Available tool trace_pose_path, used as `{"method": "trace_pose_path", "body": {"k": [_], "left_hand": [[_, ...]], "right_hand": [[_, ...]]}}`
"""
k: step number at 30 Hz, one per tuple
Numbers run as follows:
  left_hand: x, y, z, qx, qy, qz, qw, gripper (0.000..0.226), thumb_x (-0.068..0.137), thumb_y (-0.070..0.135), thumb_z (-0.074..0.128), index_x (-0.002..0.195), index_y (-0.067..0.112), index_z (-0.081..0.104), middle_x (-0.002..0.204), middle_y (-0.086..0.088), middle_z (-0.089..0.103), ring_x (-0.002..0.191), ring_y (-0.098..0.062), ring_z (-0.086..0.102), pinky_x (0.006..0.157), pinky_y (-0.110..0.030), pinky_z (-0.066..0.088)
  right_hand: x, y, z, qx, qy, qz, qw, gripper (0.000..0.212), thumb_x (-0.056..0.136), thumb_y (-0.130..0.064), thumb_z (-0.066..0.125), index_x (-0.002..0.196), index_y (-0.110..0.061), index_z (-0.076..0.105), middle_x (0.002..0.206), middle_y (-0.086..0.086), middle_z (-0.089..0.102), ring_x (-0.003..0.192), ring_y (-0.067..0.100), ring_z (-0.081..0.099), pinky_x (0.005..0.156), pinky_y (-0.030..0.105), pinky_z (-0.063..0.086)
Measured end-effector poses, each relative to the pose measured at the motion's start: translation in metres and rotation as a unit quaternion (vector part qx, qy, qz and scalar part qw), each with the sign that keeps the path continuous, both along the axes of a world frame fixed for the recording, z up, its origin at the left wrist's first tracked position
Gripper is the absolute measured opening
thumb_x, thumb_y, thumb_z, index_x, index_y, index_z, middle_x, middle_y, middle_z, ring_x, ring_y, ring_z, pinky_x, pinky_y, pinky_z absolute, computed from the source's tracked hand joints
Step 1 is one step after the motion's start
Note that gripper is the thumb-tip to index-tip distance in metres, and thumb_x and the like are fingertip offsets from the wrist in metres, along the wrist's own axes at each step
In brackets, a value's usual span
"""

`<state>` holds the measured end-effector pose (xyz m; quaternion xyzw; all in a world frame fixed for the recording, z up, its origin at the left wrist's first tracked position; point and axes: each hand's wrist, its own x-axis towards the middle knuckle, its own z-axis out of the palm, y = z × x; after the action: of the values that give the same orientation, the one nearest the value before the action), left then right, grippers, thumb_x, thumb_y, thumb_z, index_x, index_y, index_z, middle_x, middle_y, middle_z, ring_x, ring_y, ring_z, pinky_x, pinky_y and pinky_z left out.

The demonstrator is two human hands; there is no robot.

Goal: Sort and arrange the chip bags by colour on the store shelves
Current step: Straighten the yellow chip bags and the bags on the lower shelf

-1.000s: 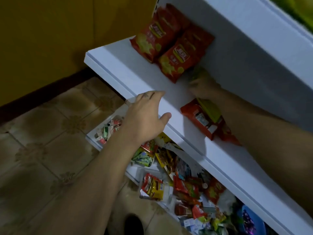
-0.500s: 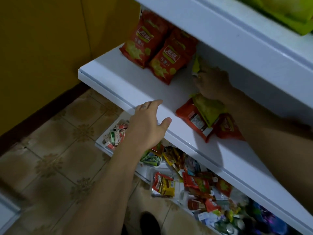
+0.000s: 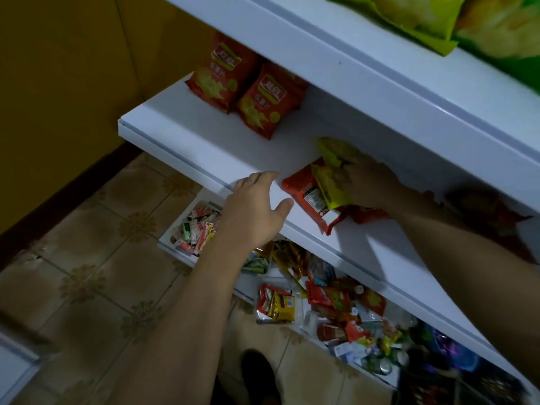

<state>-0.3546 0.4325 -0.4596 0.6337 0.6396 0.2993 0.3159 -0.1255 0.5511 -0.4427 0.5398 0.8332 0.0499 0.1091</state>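
While the right hand (image 3: pixel 371 182) reaches, blurred, over the near part of the middle shelf (image 3: pixel 204 141), its fingers curl round a yellow-green bag (image 3: pixel 333 152) whose top juts up past them. A second yellow-green bag (image 3: pixel 330 185) sits just below, under the same hand; whether it is gripped too I cannot tell. Both overlap a red bag (image 3: pixel 304 194) lying flat, its corner hanging over the shelf's front edge. Just beside it, the left hand (image 3: pixel 254 211) is slack and holds nothing, fingertips at that front edge, thumb spread. Toward the shelf's back left corner two red chip bags (image 3: pixel 266 100) lean side by side, touching. Green bags (image 3: pixel 409 16) lie on the upper shelf (image 3: pixel 350 54). Mixed snack packets (image 3: pixel 321 302) crowd the space below.
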Motion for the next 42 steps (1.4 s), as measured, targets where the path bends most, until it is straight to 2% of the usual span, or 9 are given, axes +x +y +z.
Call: {"method": "trace_pose_path", "body": {"k": [4, 8, 13, 17, 22, 29, 33, 38, 42], "left_hand": [[-0.001, -0.006, 0.004, 0.006, 0.017, -0.006, 1.0, 0.057, 0.092, 0.041, 0.057, 0.143, 0.018, 0.041, 0.144, -0.005, 0.046, 0.135, -0.025, 0.034, 0.106, -0.041, 0.037], [-0.009, -0.007, 0.016, 0.01, 0.048, -0.008, 0.999, 0.057, 0.093, 0.041, 0.055, 0.143, 0.019, 0.039, 0.145, -0.004, 0.045, 0.134, -0.026, 0.035, 0.107, -0.04, 0.035], [-0.012, -0.017, 0.041, 0.015, 0.038, -0.014, 0.999, 0.058, 0.094, 0.046, 0.051, 0.144, 0.021, 0.037, 0.146, -0.002, 0.042, 0.131, -0.022, 0.04, 0.103, -0.036, 0.037], [-0.022, -0.029, 0.065, -0.084, -0.119, 0.043, 0.988, 0.069, 0.091, 0.055, 0.051, 0.148, 0.022, 0.03, 0.149, -0.004, 0.039, 0.133, -0.025, 0.042, 0.105, -0.04, 0.041], [-0.033, -0.044, 0.09, -0.235, -0.055, -0.02, 0.97, 0.095, 0.082, 0.063, 0.06, 0.153, 0.016, 0.017, 0.155, -0.01, 0.03, 0.135, -0.029, 0.04, 0.102, -0.041, 0.045], [-0.052, -0.098, 0.087, -0.221, -0.35, 0.081, 0.907, 0.044, 0.079, 0.008, 0.076, 0.12, 0.003, 0.06, 0.097, -0.005, 0.072, 0.072, -0.009, 0.069, 0.055, -0.019, 0.053], [-0.059, -0.12, 0.099, -0.074, -0.284, 0.133, 0.947, 0.076, 0.068, 0.028, 0.087, 0.132, 0.027, 0.047, 0.12, 0.004, 0.059, 0.103, -0.012, 0.061, 0.074, -0.028, 0.056], [-0.062, -0.127, 0.144, 0.043, -0.257, 0.099, 0.961, 0.071, 0.075, 0.023, 0.082, 0.13, 0.044, 0.042, 0.121, 0.008, 0.055, 0.109, -0.009, 0.058, 0.077, -0.023, 0.054], [-0.057, -0.114, 0.179, 0.06, -0.286, 0.081, 0.953, 0.076, 0.077, 0.016, 0.079, 0.139, 0.03, 0.039, 0.121, 0.007, 0.059, 0.104, -0.006, 0.063, 0.072, -0.019, 0.054]], "right_hand": [[0.01, -0.008, 0.015, 0.044, 0.001, -0.065, 0.997, 0.064, 0.087, -0.046, 0.032, 0.135, -0.007, 0.05, 0.144, 0.016, 0.042, 0.116, 0.044, 0.049, 0.091, 0.048, 0.043], [0.015, -0.025, 0.034, 0.096, 0.035, -0.078, 0.992, 0.052, 0.095, -0.032, 0.032, 0.124, 0.004, 0.054, 0.127, 0.028, 0.053, 0.109, 0.046, 0.055, 0.089, 0.051, 0.046], [-0.006, -0.096, 0.054, 0.016, 0.067, 0.055, 0.996, 0.037, 0.095, -0.018, 0.049, 0.13, -0.005, 0.05, 0.141, 0.016, 0.045, 0.116, 0.038, 0.05, 0.091, 0.043, 0.047], [-0.019, -0.169, 0.061, -0.002, 0.083, 0.131, 0.988, 0.042, 0.095, -0.023, 0.05, 0.133, -0.007, 0.051, 0.148, 0.004, 0.04, 0.128, 0.026, 0.044, 0.107, 0.043, 0.038], [-0.027, -0.22, 0.067, -0.008, 0.122, 0.207, 0.971, 0.039, 0.1, -0.024, 0.034, 0.128, -0.007, 0.056, 0.151, 0.002, 0.038, 0.136, 0.022, 0.039, 0.113, 0.046, 0.03], [-0.037, -0.245, 0.078, -0.011, 0.257, 0.19, 0.947, 0.038, 0.096, -0.024, 0.045, 0.129, -0.014, 0.059, 0.159, -0.002, 0.023, 0.134, 0.014, 0.041, 0.102, 0.029, 0.04], [-0.058, -0.242, 0.105, -0.074, 0.502, -0.03, 0.861, 0.021, 0.095, -0.025, 0.06, 0.114, -0.024, 0.067, 0.145, -0.01, 0.043, 0.101, -0.014, 0.057, 0.079, 0.006, 0.045], [-0.093, -0.223, 0.142, -0.221, 0.67, -0.153, 0.692, 0.069, 0.071, -0.051, 0.071, 0.131, -0.023, 0.051, 0.106, -0.007, 0.07, 0.089, 0.013, 0.07, 0.074, 0.036, 0.058], [-0.103, -0.204, 0.174, -0.161, 0.701, -0.095, 0.688, 0.025, 0.084, -0.014, 0.071, 0.108, -0.014, 0.065, 0.079, 0.001, 0.07, 0.078, 0.022, 0.068, 0.068, 0.035, 0.058]]}}
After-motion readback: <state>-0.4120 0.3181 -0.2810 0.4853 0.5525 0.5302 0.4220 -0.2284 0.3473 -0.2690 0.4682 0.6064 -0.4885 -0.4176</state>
